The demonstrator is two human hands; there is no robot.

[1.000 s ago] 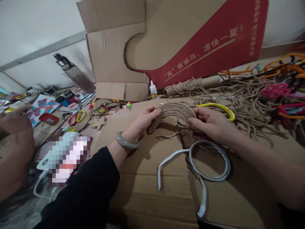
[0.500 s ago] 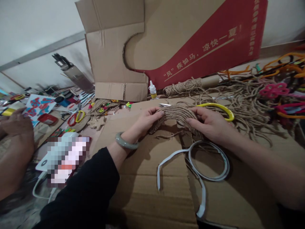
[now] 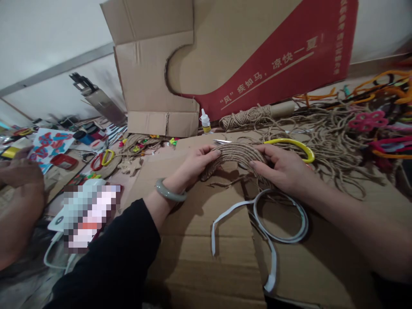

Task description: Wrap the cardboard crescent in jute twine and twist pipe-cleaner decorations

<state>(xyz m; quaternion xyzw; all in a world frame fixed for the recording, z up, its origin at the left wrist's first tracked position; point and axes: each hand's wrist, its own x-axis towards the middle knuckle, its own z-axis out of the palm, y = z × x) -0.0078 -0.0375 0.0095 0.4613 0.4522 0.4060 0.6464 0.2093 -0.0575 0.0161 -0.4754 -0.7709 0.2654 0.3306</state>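
Note:
Between my hands is an arched piece covered in rows of brown twine (image 3: pixel 236 153), held just above the cardboard. My left hand (image 3: pixel 196 165) pinches its left end, thumb on top. At its right end my right hand (image 3: pixel 278 165) grips it with thumb and fingers. Behind the piece lie scissors with a yellow handle (image 3: pixel 298 146); their blade tip shows past the arch, and the middle is hidden. A roll of white tape (image 3: pixel 304 229) with a loose strip rests on the cardboard sheet (image 3: pixel 206 274) below my right hand. Loose twine ends hang under the arch.
A glue bottle (image 3: pixel 205 122), a twine spool (image 3: pixel 246 118) and a heap of loose twine (image 3: pixel 334 137) lie behind. A large cardboard panel (image 3: pixel 154 81) stands at the back. At left are a phone (image 3: pixel 96 214), a power bank (image 3: pixel 61 216), a red jar (image 3: pixel 63 162) and another person's hand (image 3: pixel 22 171).
Both hands keep hold of the twine-covered arch in nearly the same position. The whole view has shifted very slightly; nothing was let go or picked up.

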